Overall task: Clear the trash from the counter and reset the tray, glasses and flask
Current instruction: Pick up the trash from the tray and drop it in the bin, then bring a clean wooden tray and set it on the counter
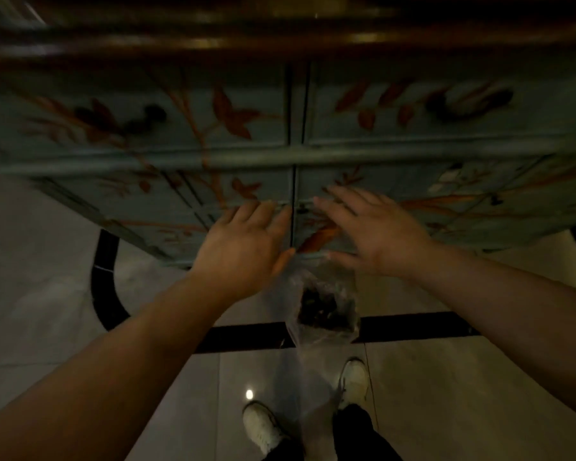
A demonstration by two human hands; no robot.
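Observation:
A clear plastic bag [323, 307] with dark trash in it hangs in front of the cabinet's lower edge, above the floor. Its top sits between my two thumbs, and I cannot tell what holds it up. My left hand [246, 241] lies flat, fingers spread, against the left cabinet door. My right hand [369, 227] is spread the same way on the right door. The seam between the two doors [293, 194] runs between my fingertips. No tray, glasses or flask are in view.
The cabinet [147, 128] is blue-grey with painted orange leaves, and has dark knobs on its drawers [469, 101]. A dark wooden counter edge [280, 44] runs along the top. Below is a pale tiled floor with black inlay strips [246, 337]. My white shoes [263, 427] stand close to the cabinet.

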